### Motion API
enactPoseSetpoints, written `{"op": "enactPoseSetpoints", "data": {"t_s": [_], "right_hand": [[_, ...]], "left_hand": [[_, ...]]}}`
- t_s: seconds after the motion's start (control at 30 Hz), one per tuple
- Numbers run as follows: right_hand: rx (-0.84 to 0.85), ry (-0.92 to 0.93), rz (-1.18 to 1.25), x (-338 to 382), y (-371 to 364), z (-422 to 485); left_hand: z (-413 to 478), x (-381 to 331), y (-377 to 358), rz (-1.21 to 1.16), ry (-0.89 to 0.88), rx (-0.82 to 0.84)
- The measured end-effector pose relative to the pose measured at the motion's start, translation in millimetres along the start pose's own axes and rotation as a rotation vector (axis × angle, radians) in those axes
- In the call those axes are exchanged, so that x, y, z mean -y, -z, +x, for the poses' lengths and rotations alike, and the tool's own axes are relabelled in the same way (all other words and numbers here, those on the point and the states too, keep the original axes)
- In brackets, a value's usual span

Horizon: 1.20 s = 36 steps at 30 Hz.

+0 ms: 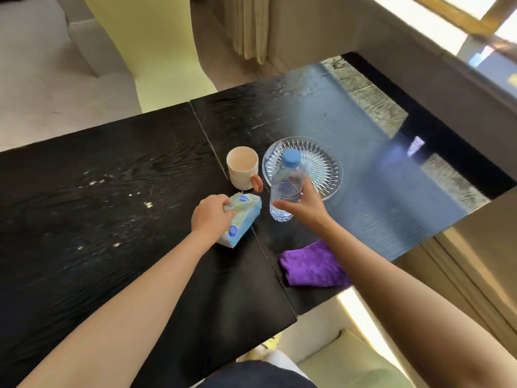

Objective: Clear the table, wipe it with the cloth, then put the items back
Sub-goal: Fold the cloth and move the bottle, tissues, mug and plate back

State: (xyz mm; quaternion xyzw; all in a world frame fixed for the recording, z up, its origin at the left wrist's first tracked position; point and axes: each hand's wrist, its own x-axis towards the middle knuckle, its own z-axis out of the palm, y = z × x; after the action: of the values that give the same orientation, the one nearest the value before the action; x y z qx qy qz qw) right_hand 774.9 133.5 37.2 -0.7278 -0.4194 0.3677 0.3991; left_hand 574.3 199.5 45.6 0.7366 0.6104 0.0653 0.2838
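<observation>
On the black wooden table (pixel 98 205) my left hand (pixel 211 218) is closed on a light blue tissue pack (pixel 244 217), which tilts up at its far end. My right hand (pixel 305 205) wraps around a clear water bottle (pixel 286 186) with a blue cap, standing upright on the table. Just behind them stand a cream mug (pixel 242 166) with a tan handle and a clear cut-glass plate (pixel 319 163). A folded purple cloth (pixel 310 267) lies near the table's front edge, partly under my right forearm.
White specks and streaks mark the table's left half. A yellow-green chair back (pixel 156 51) stands beyond the far edge. Another pale chair seat (pixel 349 365) sits below the near edge. A window ledge (pixel 419 37) and wall run along the right.
</observation>
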Motion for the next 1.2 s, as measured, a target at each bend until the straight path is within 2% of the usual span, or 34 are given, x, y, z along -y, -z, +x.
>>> {"op": "enactPoseSetpoints", "data": {"t_s": [0.27, 0.83, 1.0, 1.2], "right_hand": [[0.122, 0.103, -0.023, 68.1, -88.7, -15.5], [0.633, 0.165, -0.066, 168.1, -393.2, -68.0], [0.756, 0.301, -0.083, 201.7, -465.5, -83.2], [0.81, 0.364, -0.094, 216.3, -525.2, -88.8]], "left_hand": [[-27.8, 90.1, 83.0, -0.122, 0.097, -0.11], [-152.1, 384.2, 185.2, -0.18, 0.626, -0.554], [-171.1, 445.1, 190.5, -0.157, 0.696, -0.622], [-170.0, 491.3, 193.4, -0.076, 0.653, -0.636]]}}
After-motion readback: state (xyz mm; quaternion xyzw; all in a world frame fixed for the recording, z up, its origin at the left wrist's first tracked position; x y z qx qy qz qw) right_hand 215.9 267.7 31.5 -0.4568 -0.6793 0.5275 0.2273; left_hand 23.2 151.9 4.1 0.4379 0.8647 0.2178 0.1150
